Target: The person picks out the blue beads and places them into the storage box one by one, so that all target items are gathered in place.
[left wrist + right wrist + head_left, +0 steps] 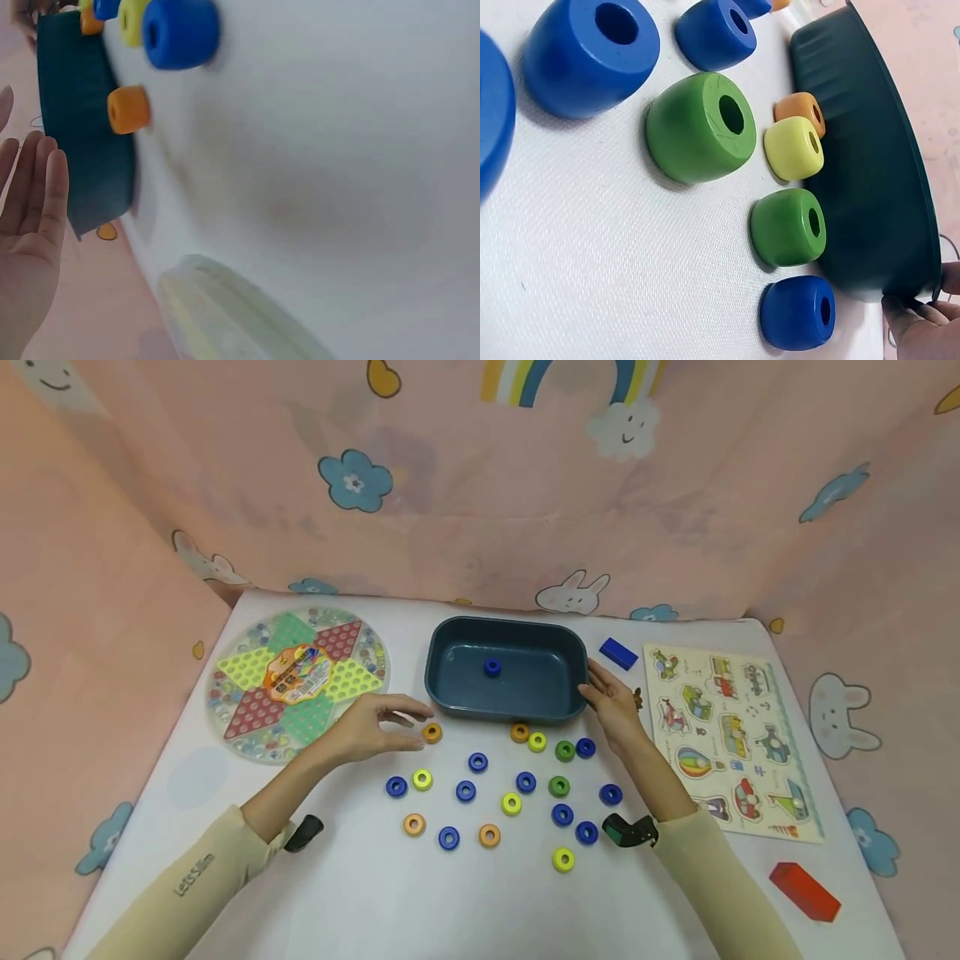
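Observation:
A dark teal rectangular plastic tub (502,710) stands at the back middle of the table, with one blue bead (492,667) inside. My right hand (615,703) holds the tub's right end, fingers and thumb about its rim; the right wrist view shows the fingertips (900,311) at that corner. Off the tub's front left corner is my left hand (378,727), its fingers extended and the thumb apart, holding nothing. An orange bead (431,732) lies just beyond its thumb. Several blue, yellow, green and orange beads, such as a green bead (701,127), are scattered in front of the tub.
A round star-patterned game board (255,714) lies at the left, under the left hand's side. On the right are a picture puzzle board (720,693), a blue block (618,653) behind it and a red block (806,892) near the front. A pink printed curtain (465,543) surrounds the table.

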Available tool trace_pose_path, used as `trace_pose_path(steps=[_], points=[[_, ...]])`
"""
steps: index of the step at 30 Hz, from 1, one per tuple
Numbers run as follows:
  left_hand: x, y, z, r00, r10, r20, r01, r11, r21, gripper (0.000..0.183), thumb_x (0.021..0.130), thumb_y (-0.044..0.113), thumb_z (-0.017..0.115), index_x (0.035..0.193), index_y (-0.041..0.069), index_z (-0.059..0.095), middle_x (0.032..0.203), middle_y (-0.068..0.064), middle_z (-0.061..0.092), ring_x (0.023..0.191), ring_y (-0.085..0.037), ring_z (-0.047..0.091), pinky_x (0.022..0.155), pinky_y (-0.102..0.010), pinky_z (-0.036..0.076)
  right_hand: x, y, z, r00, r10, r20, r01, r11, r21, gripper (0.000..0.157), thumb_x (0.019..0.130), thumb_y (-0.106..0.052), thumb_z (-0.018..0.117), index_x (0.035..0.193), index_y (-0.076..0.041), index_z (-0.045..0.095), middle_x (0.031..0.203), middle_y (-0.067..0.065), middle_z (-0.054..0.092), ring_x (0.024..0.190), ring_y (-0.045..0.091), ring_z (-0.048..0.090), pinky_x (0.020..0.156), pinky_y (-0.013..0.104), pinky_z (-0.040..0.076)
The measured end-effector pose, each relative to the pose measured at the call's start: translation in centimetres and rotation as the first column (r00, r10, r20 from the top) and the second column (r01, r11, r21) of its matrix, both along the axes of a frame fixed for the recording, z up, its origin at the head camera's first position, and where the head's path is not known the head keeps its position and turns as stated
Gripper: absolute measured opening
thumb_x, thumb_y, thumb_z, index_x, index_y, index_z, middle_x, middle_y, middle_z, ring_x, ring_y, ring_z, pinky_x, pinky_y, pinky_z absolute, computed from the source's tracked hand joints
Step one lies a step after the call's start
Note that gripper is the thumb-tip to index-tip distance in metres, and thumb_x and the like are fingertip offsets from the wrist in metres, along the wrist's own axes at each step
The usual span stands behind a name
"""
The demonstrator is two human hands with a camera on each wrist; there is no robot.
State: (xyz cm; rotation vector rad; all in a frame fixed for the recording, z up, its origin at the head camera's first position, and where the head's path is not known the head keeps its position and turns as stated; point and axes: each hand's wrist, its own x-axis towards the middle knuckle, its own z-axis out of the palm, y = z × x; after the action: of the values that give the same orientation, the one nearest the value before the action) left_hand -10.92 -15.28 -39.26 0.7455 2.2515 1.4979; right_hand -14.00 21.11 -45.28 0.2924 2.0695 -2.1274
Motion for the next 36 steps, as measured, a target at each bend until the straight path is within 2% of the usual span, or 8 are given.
trace_pose_path(steps=[4, 8, 14, 18, 22, 28, 31, 36], points=[[1.5, -1.0, -0.8, 0.998, 0.023, 0.053, -0.021, 0.999, -0.042, 0.036, 0.073, -0.001, 0.076, 0.106, -0.006, 0.065, 0.108, -0.021, 0.062, 0.098, -0.038, 0.056, 0.085, -0.049, 0.047, 0.0, 0.0, 0.0, 1.000, -0.007, 0.005, 0.007, 1.000, 0.002, 0.053, 0.096, 0.000, 0.044, 0.145, -0.005, 0.025, 0.149, 0.011, 0.025, 0.134, 0.019, 0.025, 0.106, 0.032, 0.027], [2.5, -2.1, -2.7, 0.995, 0.057, 0.086, -0.051, 0.995, -0.081, 0.035, 0.071, -0.001, 0.078, 0.104, -0.004, 0.066, 0.104, -0.019, 0.064, 0.095, -0.037, 0.058, 0.084, -0.051, 0.046, -0.1, 0.0, 0.2, 1.000, -0.013, 0.008, 0.013, 1.000, -0.003, 0.053, 0.096, 0.000, 0.045, 0.145, -0.006, 0.026, 0.149, 0.011, 0.025, 0.134, 0.018, 0.025, 0.106, 0.032, 0.027], [3.2, -3.7, -6.8, 0.998, 0.048, 0.047, -0.041, 0.988, -0.150, 0.037, 0.068, 0.005, 0.082, 0.102, 0.005, 0.069, 0.102, -0.004, 0.065, 0.089, -0.023, 0.059, 0.079, -0.037, 0.050, -0.2, 0.0, 0.4, 1.000, -0.010, 0.002, 0.010, 1.000, -0.007, 0.053, 0.096, 0.000, 0.045, 0.145, -0.006, 0.026, 0.148, 0.011, 0.026, 0.134, 0.018, 0.025, 0.106, 0.032, 0.027], [3.5, -3.9, -7.7, 0.999, 0.035, 0.017, -0.032, 0.988, -0.149, 0.035, 0.067, 0.007, 0.082, 0.100, 0.010, 0.070, 0.099, 0.001, 0.065, 0.085, -0.016, 0.058, 0.076, -0.029, 0.050, -0.2, 0.1, 0.4, 1.000, -0.013, -0.013, 0.013, 1.000, -0.014, 0.053, 0.096, 0.000, 0.046, 0.145, -0.006, 0.027, 0.148, 0.011, 0.027, 0.134, 0.018, 0.025, 0.106, 0.032, 0.027], [3.7, -3.6, -7.2, 0.999, 0.031, -0.003, -0.032, 0.989, -0.143, 0.032, 0.067, 0.004, 0.082, 0.097, 0.007, 0.070, 0.096, -0.001, 0.065, 0.084, -0.016, 0.058, 0.074, -0.029, 0.050, -0.1, 0.2, 0.3, 1.000, -0.010, -0.015, 0.010, 1.000, -0.013, 0.053, 0.096, -0.001, 0.045, 0.145, -0.005, 0.027, 0.148, 0.011, 0.026, 0.135, 0.018, 0.025, 0.107, 0.033, 0.027], [4.4, -2.9, -3.9, 0.998, 0.048, 0.027, -0.043, 0.987, -0.155, 0.029, 0.069, -0.002, 0.079, 0.096, -0.001, 0.069, 0.096, -0.011, 0.065, 0.084, -0.030, 0.058, 0.074, -0.041, 0.050, 0.3, 0.1, -0.1, 1.000, 0.008, 0.002, -0.008, 1.000, -0.009, 0.053, 0.097, 0.000, 0.044, 0.145, -0.005, 0.025, 0.148, 0.011, 0.025, 0.135, 0.018, 0.024, 0.107, 0.034, 0.026], [3.8, -2.8, -2.9, 0.997, 0.068, 0.027, -0.064, 0.987, -0.146, 0.028, 0.070, -0.003, 0.078, 0.097, -0.002, 0.068, 0.097, -0.013, 0.064, 0.085, -0.032, 0.058, 0.075, -0.044, 0.050, 0.3, 0.1, -0.2, 1.000, 0.018, -0.018, -0.019, 1.000, -0.013, 0.053, 0.097, 0.001, 0.043, 0.145, -0.004, 0.024, 0.148, 0.013, 0.024, 0.135, 0.020, 0.023, 0.107, 0.035, 0.024], [1.9, -2.3, -1.7, 0.997, 0.071, 0.034, -0.068, 0.995, -0.074, 0.028, 0.071, -0.004, 0.076, 0.098, -0.002, 0.068, 0.100, -0.014, 0.064, 0.090, -0.031, 0.058, 0.076, -0.048, 0.050, 0.3, 0.0, -0.2, 0.999, 0.020, -0.029, -0.021, 1.000, -0.014, 0.053, 0.096, 0.001, 0.044, 0.145, -0.004, 0.024, 0.148, 0.013, 0.025, 0.135, 0.020, 0.024, 0.107, 0.034, 0.026]])
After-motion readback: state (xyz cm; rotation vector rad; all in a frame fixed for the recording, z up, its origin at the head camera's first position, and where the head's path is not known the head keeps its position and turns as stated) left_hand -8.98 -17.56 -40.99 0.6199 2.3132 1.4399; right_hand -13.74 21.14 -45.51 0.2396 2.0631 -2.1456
